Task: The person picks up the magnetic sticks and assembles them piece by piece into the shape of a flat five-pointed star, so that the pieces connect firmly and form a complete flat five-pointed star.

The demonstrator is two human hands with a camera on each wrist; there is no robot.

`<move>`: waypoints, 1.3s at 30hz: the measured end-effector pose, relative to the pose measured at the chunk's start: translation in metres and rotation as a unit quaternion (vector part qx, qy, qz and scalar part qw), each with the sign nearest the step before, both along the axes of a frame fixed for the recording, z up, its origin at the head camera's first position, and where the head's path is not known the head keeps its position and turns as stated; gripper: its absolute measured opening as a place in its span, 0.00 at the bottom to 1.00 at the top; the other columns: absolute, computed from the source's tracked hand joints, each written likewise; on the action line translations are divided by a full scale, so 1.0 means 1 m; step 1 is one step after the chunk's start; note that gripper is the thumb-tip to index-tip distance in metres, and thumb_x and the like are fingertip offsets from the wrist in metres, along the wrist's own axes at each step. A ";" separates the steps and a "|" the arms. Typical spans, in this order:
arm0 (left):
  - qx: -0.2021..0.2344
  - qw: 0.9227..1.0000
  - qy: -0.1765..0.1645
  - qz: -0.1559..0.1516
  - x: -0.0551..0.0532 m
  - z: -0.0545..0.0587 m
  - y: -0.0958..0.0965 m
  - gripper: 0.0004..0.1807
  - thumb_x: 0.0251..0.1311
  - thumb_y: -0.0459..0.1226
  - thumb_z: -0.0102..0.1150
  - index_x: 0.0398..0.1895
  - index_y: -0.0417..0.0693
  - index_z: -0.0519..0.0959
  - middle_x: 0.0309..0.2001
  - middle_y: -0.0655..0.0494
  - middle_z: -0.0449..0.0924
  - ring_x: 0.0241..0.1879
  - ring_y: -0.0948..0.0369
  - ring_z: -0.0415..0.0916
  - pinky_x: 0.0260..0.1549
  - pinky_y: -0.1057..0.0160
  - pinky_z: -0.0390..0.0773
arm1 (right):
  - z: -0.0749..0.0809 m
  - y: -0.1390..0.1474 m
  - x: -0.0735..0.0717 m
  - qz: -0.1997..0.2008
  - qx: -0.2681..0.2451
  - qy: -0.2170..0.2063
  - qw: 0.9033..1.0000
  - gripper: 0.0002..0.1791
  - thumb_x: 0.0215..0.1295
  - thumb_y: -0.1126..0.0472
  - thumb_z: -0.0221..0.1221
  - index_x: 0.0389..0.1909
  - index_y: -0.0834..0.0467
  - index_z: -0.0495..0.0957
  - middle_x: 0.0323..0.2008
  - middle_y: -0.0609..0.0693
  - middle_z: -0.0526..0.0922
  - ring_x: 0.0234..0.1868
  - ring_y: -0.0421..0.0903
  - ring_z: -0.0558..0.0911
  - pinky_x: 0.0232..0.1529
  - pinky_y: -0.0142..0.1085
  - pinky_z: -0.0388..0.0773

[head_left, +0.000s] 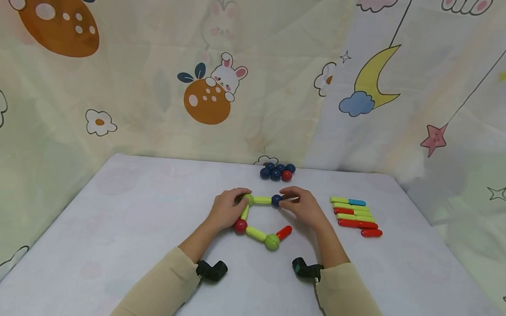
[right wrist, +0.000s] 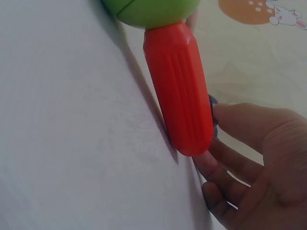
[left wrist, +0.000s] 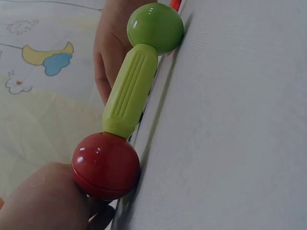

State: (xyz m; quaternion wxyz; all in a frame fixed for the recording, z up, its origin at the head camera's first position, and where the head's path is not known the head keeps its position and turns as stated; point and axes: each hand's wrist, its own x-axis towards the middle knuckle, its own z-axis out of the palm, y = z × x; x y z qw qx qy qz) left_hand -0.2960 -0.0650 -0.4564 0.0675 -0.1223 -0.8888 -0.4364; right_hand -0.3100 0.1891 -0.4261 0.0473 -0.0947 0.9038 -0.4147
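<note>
A chain of balls and sticks lies on the table. My left hand grips the green ball at its back left corner, fingers partly hiding it. From there a yellow-green stick runs right to a dark blue ball, which my right hand pinches between thumb and fingers. Another yellow-green stick leads forward to a red ball. Beyond that, a ribbed stick joins a second green ball. A red stick sticks out from this ball, its other end free.
Several dark blue balls and one red ball stand at the table's back edge. On the right lie rows of sticks, with a blue one at the back and a single red one in front. A patterned cloth hangs behind.
</note>
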 end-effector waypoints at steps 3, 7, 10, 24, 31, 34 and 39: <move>-0.001 1.000 0.000 0.000 0.000 -0.001 0.000 0.18 0.73 0.42 0.56 0.62 0.53 0.82 0.62 0.52 0.83 0.67 0.50 0.76 0.69 0.44 0.71 | 0.001 0.002 0.001 -0.003 -0.001 -0.004 1.000 0.23 0.71 0.56 0.64 0.65 0.55 0.78 0.61 0.57 0.82 0.59 0.57 0.81 0.62 0.51 0.80; 0.000 1.000 0.002 0.004 0.000 0.000 0.000 0.18 0.73 0.42 0.55 0.62 0.54 0.82 0.62 0.52 0.83 0.68 0.50 0.75 0.69 0.45 0.71 | 0.002 0.005 0.001 -0.007 -0.003 -0.007 1.000 0.23 0.72 0.56 0.63 0.65 0.54 0.77 0.61 0.57 0.82 0.60 0.57 0.81 0.61 0.50 0.80; 0.006 1.000 0.000 0.004 0.000 0.001 0.000 0.18 0.72 0.41 0.56 0.61 0.53 0.83 0.62 0.52 0.83 0.68 0.51 0.75 0.69 0.46 0.71 | 0.006 0.010 0.003 -0.019 -0.001 -0.010 1.000 0.23 0.73 0.55 0.62 0.66 0.54 0.77 0.61 0.56 0.82 0.59 0.56 0.81 0.57 0.47 0.83; 0.025 0.999 -0.018 0.015 -0.001 -0.002 0.000 0.17 0.69 0.42 0.59 0.59 0.53 0.84 0.58 0.53 0.85 0.62 0.52 0.78 0.66 0.47 0.74 | 0.039 0.065 0.029 -0.063 0.026 0.043 0.997 0.25 0.76 0.50 0.59 0.67 0.57 0.75 0.61 0.59 0.80 0.58 0.58 0.79 0.50 0.42 0.83; 0.028 0.999 -0.011 0.017 -0.004 0.001 -0.004 0.16 0.69 0.41 0.58 0.58 0.52 0.84 0.57 0.52 0.85 0.60 0.52 0.78 0.65 0.48 0.75 | 0.049 0.100 0.044 -0.058 0.057 0.062 0.995 0.22 0.76 0.52 0.59 0.65 0.57 0.77 0.57 0.59 0.83 0.54 0.56 0.82 0.45 0.39 0.79; 0.029 0.999 -0.017 0.012 -0.002 0.000 -0.003 0.17 0.69 0.41 0.58 0.58 0.52 0.84 0.57 0.52 0.85 0.60 0.52 0.78 0.65 0.48 0.75 | 0.049 0.112 0.051 -0.068 0.077 0.063 0.993 0.23 0.77 0.51 0.57 0.66 0.58 0.77 0.58 0.60 0.82 0.56 0.58 0.81 0.47 0.38 0.77; 0.031 0.999 -0.014 0.011 0.000 -0.001 -0.001 0.17 0.69 0.42 0.59 0.57 0.51 0.84 0.56 0.52 0.85 0.59 0.52 0.79 0.65 0.47 0.75 | 0.051 0.127 0.061 -0.073 0.093 0.044 0.992 0.24 0.77 0.49 0.56 0.66 0.58 0.76 0.62 0.63 0.78 0.58 0.59 0.78 0.47 0.36 0.77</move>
